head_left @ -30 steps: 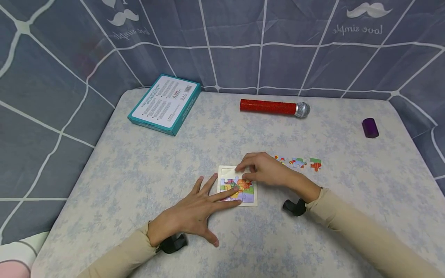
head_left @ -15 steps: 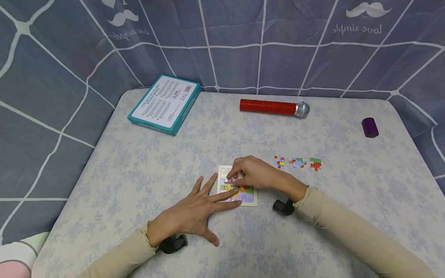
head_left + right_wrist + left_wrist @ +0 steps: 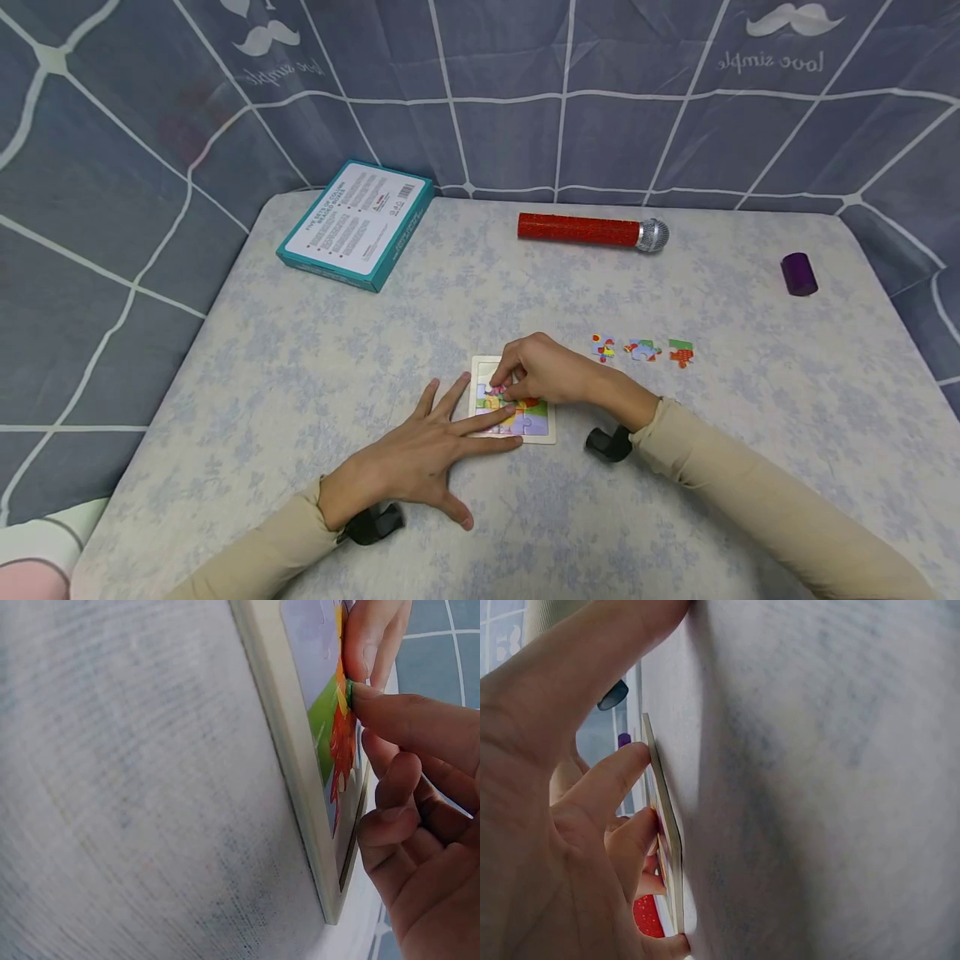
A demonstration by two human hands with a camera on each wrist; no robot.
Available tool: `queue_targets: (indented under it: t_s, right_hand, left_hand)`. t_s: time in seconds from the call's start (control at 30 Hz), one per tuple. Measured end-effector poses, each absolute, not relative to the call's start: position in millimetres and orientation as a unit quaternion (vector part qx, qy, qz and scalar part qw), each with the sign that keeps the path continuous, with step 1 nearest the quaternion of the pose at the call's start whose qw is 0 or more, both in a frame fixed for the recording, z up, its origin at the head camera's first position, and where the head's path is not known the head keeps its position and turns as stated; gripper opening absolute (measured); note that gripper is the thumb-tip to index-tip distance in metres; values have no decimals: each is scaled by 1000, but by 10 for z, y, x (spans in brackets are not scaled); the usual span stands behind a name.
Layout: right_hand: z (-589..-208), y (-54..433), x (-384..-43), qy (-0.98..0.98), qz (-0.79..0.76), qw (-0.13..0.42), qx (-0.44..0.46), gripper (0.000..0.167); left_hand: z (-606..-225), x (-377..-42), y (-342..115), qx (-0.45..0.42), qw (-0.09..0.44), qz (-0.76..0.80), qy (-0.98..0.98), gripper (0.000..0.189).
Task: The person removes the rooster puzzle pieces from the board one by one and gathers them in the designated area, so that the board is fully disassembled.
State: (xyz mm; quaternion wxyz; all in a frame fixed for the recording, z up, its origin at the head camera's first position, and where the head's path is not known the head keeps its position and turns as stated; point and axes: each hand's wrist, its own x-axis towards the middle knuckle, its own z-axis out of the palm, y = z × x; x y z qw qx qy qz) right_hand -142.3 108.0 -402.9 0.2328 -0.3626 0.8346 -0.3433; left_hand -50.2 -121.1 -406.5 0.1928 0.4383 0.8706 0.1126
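A small square jigsaw puzzle in a cream frame (image 3: 551, 429) lies at the middle of the table, its lower rows filled with colourful pieces and bare backing at the top. My left hand (image 3: 412, 462) is spread flat, two fingertips resting on the puzzle and others along its left edge. In the left wrist view those fingers touch the thin board (image 3: 667, 825). Over the upper part of the puzzle, my right hand (image 3: 551, 371) has thumb and fingers curled, pinching a puzzle piece (image 3: 349, 691) against the picture. The fingers mostly hide that piece; a green bit shows at the thumb tip.
Three loose puzzle pieces, including a red and green one (image 3: 681, 353), lie right of the puzzle. Farther back are a teal box (image 3: 356, 221), a red microphone (image 3: 581, 228) and a purple cylinder (image 3: 798, 274). A grid-patterned curtain (image 3: 510, 142) stands behind the table.
My right hand has moved left across the puzzle's upper part, uncovering the leftmost loose piece, then stayed nearly still. My left hand has kept its place.
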Motion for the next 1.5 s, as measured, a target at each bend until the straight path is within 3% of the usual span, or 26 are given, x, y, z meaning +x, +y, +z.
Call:
queue_targets:
  t_s: [1.07,1.5]
  right_hand:
    - [-4052,1088,-1431,829,-377,225,-346,13]
    - [-4083,1125,-1422,820,-415,224,-326,3]
  left_hand:
    - [-4041,-526,-1195,434,200,88,874,106]
    - [-4031,-508,-1187,437,199,81,873,107]
